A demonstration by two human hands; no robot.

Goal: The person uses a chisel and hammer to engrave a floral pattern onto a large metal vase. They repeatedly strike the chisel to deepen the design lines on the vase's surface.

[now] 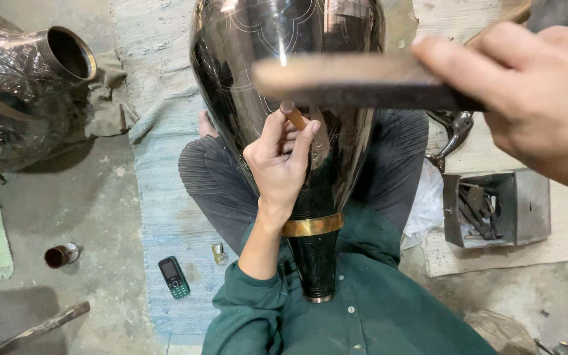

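A large dark metal vase (284,98) with a brass band lies across the seated person's lap, neck toward the body. The left hand (281,164) pinches a small chisel (292,115) against the vase's engraved side, while the right hand (527,98) grips a wooden mallet (350,82) just above it. A second vase (21,85) lies far left; a mobile phone (174,277) rests on the blue mat (159,197)

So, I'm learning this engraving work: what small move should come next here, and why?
Probably a light tap of the wooden mallet in the right hand onto the chisel. The left hand already holds its tip against the dark vase, and the mallet sits raised just above it.
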